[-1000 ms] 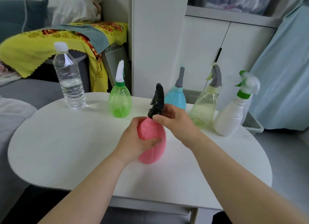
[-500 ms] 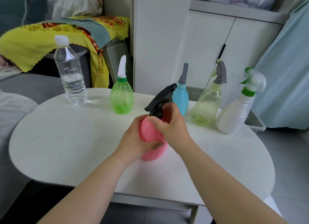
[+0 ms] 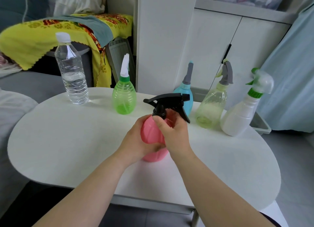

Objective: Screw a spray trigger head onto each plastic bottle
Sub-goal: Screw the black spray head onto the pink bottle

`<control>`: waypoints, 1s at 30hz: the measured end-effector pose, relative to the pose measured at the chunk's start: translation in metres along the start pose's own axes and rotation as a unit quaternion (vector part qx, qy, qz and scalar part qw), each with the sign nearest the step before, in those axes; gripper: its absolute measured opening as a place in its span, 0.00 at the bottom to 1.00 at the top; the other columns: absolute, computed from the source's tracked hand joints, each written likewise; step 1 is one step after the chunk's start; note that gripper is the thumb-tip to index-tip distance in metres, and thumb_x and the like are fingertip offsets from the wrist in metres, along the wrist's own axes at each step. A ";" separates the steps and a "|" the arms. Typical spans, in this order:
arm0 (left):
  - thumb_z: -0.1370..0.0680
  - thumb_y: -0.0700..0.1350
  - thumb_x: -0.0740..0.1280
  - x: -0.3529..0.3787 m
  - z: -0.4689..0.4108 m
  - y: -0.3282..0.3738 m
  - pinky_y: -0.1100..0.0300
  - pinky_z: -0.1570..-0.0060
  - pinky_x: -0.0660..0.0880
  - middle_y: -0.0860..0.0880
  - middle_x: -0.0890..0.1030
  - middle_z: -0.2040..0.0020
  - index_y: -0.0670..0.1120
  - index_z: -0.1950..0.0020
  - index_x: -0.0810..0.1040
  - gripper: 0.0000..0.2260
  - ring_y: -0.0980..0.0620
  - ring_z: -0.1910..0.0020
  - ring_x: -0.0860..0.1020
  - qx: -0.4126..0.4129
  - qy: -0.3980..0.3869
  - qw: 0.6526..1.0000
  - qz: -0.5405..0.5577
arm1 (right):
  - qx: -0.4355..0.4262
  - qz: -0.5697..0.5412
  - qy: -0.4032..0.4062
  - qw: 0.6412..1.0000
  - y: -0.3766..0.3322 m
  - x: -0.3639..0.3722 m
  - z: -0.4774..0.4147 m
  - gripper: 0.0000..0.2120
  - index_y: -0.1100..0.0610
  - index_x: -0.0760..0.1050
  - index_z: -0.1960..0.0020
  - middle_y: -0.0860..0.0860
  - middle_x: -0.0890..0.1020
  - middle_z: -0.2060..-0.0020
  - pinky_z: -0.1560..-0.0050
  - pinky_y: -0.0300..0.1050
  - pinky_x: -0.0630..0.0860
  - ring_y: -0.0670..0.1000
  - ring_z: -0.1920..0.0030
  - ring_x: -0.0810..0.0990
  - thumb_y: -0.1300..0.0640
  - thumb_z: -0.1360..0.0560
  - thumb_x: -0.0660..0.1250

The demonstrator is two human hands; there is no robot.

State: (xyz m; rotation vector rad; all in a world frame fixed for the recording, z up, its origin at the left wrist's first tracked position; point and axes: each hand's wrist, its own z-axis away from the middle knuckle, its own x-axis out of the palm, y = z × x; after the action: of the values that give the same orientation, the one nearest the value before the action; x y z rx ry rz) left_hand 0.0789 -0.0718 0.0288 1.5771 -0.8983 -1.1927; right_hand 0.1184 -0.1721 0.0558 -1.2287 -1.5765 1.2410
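Observation:
A pink plastic bottle stands on the white oval table in the middle. My left hand wraps its body from the left. My right hand pinches the black collar of the black spray trigger head that sits on the bottle's neck, nozzle pointing right. Behind stand a green bottle with a white trigger head, a blue bottle with a grey head, a pale yellow-green bottle with a grey head and a white bottle with a green-and-white head.
A clear water bottle with a white cap stands at the table's back left. White cabinets rise behind the table. A yellow cloth drapes over furniture at the left, and a grey tray sits past the right edge.
The black trigger head has turned on the pink bottle: its nozzle pointed away a second ago and now points right. My right hand has shifted around the collar; my left hand holds still.

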 end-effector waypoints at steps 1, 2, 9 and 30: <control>0.49 0.54 0.73 -0.001 -0.001 -0.001 0.74 0.61 0.68 0.70 0.71 0.53 0.75 0.55 0.62 0.31 0.74 0.54 0.70 0.004 -0.005 1.000 -0.004 | 0.004 0.005 -0.012 1.000 -0.001 -0.001 -0.001 0.10 0.45 0.73 0.57 0.41 0.77 0.58 0.54 0.27 0.72 0.37 0.56 0.75 0.60 0.31 0.69; 0.48 0.53 0.74 -0.002 -0.001 -0.002 0.75 0.62 0.68 0.70 0.71 0.52 0.75 0.55 0.62 0.31 0.75 0.54 0.70 0.007 -0.010 1.000 -0.009 | 0.010 0.012 -0.031 0.999 -0.002 -0.001 -0.001 0.11 0.43 0.71 0.59 0.39 0.76 0.59 0.53 0.28 0.72 0.36 0.56 0.75 0.59 0.30 0.68; 0.47 0.51 0.74 -0.004 -0.002 -0.009 0.76 0.62 0.69 0.68 0.72 0.51 0.72 0.53 0.63 0.31 0.72 0.52 0.71 0.005 -0.014 1.000 -0.003 | -0.010 0.071 -0.137 0.988 -0.002 -0.010 0.007 0.09 0.42 0.69 0.50 0.38 0.73 0.52 0.54 0.16 0.62 0.29 0.50 0.70 0.56 0.23 0.57; 0.47 0.50 0.73 -0.004 -0.004 -0.007 0.71 0.59 0.69 0.66 0.71 0.51 0.70 0.53 0.63 0.30 0.66 0.51 0.72 0.007 -0.022 1.000 -0.003 | -0.042 0.055 -0.033 0.997 -0.008 -0.012 -0.005 0.14 0.45 0.68 0.60 0.40 0.77 0.62 0.56 0.29 0.73 0.41 0.59 0.76 0.60 0.33 0.70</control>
State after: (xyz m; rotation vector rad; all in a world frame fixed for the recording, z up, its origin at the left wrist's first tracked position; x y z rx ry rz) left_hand 0.0815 -0.0651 0.0240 1.5703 -0.9330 -1.2325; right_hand 0.1247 -0.1830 0.0644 -1.3557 -1.6420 1.3088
